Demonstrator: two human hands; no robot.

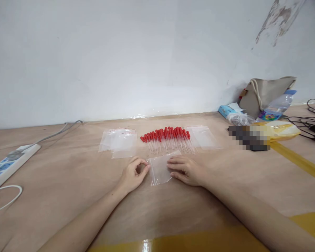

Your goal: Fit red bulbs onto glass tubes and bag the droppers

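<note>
- The white wall [120, 59] is the far limit; the back edge of the surface meets it.
- The brown surface [68, 189] gives wide room on the left, between the left forearm and the power strip, and also a stretch in front of the small bag, between both forearms.
- The grey carry bag [267, 92] stands by the wall at right rear, well apart from the hands.
- The power strip [18, 162] lies slanted along the left side.
- The red-topped droppers [170, 140] lie side by side in the middle, their thin ends toward the person.
- The right hand [190, 169] is over the right part of the small bag; its fingers are spread and lightly bent, thumb apart from them, touching the plastic without a closed grip.
- The left hand [133, 173] makes a ring: thumb and pointing finger almost meet at the bag's left edge. I cannot tell if they pinch it.
- Other clear bags lie at left [118, 140] and right [204, 136] of the droppers.
- The small bag [160, 169] lies flat between the hands, its far corner just beside the dropper ends.
</note>
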